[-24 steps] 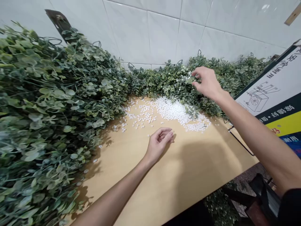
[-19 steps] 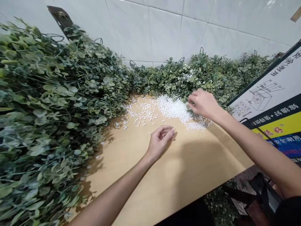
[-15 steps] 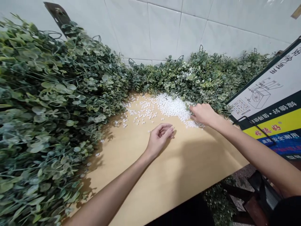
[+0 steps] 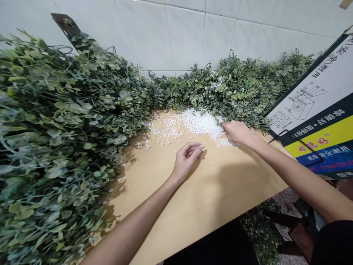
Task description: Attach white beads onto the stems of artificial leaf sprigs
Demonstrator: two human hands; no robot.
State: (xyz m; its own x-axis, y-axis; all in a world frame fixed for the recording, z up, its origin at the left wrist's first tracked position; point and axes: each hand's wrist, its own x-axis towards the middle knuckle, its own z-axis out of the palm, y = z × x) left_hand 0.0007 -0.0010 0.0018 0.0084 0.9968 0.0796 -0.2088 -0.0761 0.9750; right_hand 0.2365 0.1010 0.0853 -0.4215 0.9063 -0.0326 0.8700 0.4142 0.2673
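My left hand (image 4: 185,161) rests on its side near the middle of the wooden tabletop (image 4: 176,217). Its fingers are curled in and the thumb meets them; whatever they may hold is too small to make out. At the right edge of a heap of small white plastic pieces (image 4: 200,123) is my right hand (image 4: 237,131), fingers bent together and touching the pieces. Its fingertips are partly hidden, so I cannot see what lies between them. More white pieces (image 4: 165,133) are scattered left of the heap.
Artificial leafy greenery (image 4: 68,121) is piled high along the left side, and more greenery (image 4: 245,88) lines the back against the tiled wall (image 4: 187,33). A printed cardboard box (image 4: 311,114) stands at the right, with a black wire handle (image 4: 306,145) before it.
The view has shifted slightly. Both hands keep nearly the same place and pose, the right still at the heap's edge.
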